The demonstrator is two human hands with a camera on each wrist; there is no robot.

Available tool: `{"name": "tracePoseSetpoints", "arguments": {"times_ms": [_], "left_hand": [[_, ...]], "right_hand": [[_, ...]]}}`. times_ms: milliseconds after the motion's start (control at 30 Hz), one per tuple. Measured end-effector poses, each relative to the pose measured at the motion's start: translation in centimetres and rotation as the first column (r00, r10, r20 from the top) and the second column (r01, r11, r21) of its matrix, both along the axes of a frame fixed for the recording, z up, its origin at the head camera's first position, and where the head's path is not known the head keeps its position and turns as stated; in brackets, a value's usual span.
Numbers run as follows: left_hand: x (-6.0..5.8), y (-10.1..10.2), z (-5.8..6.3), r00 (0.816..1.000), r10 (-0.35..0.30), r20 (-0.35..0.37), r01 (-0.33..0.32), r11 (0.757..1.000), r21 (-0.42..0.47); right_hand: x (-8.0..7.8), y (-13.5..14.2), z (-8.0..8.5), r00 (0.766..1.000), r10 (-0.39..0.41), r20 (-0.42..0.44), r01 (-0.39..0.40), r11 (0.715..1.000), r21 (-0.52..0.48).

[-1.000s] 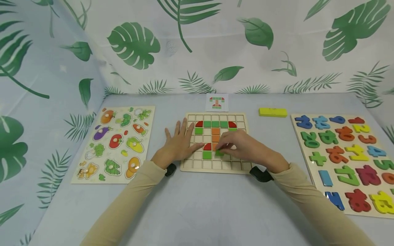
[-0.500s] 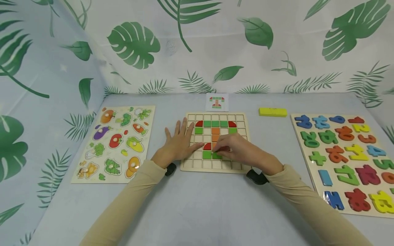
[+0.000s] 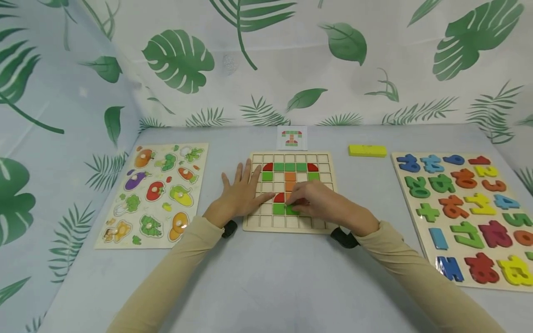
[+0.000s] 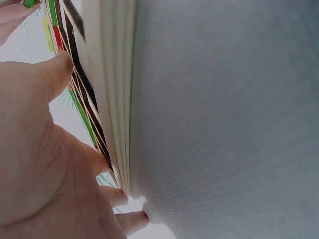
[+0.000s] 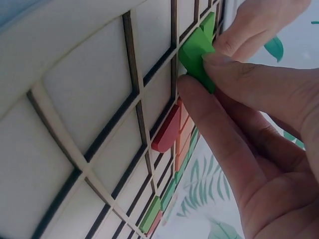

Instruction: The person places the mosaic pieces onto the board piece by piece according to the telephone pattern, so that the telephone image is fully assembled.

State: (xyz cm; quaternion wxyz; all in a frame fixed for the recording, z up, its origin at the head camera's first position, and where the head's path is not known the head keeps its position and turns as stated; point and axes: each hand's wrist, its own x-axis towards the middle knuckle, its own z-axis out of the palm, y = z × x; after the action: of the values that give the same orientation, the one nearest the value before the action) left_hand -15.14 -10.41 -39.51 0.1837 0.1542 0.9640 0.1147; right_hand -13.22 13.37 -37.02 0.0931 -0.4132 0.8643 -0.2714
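My right hand [image 3: 318,199] pinches a green square tile [image 5: 197,55] between thumb and fingers over the wooden grid board [image 3: 262,223]. In the right wrist view the tile sits tilted at a cell, beside another green tile [image 3: 279,209]. A red rounded tile [image 3: 280,198] lies just above that one, and orange tiles [image 3: 290,177] run up the middle, partly covered by the right hand. Green and red tiles form a row near the top. My left hand [image 3: 239,196] rests spread on the board's left edge, its thumb close to the red rounded tile.
Behind the board lies a white card [image 3: 292,138] printed with a coloured tile pattern. A yellow block [image 3: 367,151] is at the back right. A vegetable puzzle board [image 3: 145,199] lies on the left, a number puzzle board [image 3: 424,217] on the right.
The right hand has moved slightly left with the green tile, up against the green tile in the neighbouring cell. The left hand stays in place.
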Motion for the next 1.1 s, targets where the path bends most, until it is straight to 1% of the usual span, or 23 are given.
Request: {"name": "tracePoseSetpoints", "arguments": {"times_ms": [367,600,733,833,1000,1100], "left_hand": [[-0.11,-0.01,0.17,1.000,-0.002,-0.004,0.002,1.000,0.008],[-0.27,-0.08,-0.34,1.000,0.003,0.020,-0.003,1.000,-0.011],[-0.15,-0.04,-0.22,1.000,0.005,0.011,-0.005,1.000,0.006],[-0.06,0.00,-0.06,1.000,0.005,0.003,-0.005,1.000,0.013],[0.10,0.02,0.27,1.000,0.003,0.013,-0.003,1.000,0.011],[0.14,0.02,0.29,1.000,0.001,0.014,-0.001,1.000,0.007]], "right_hand": [[0.41,-0.30,0.22,0.999,-0.013,-0.052,0.014,1.000,0.019],[0.55,-0.40,0.30,0.998,-0.019,-0.052,0.021,0.999,0.041],[0.56,-0.46,0.25,0.998,-0.019,-0.058,0.022,0.998,0.056],[0.58,-0.53,0.13,0.997,-0.020,-0.080,0.024,0.998,0.057],[0.67,-0.54,-0.06,0.993,-0.017,-0.119,0.024,0.998,0.051],[0.82,-0.49,-0.08,0.992,-0.025,-0.122,0.033,0.998,0.060]]}}
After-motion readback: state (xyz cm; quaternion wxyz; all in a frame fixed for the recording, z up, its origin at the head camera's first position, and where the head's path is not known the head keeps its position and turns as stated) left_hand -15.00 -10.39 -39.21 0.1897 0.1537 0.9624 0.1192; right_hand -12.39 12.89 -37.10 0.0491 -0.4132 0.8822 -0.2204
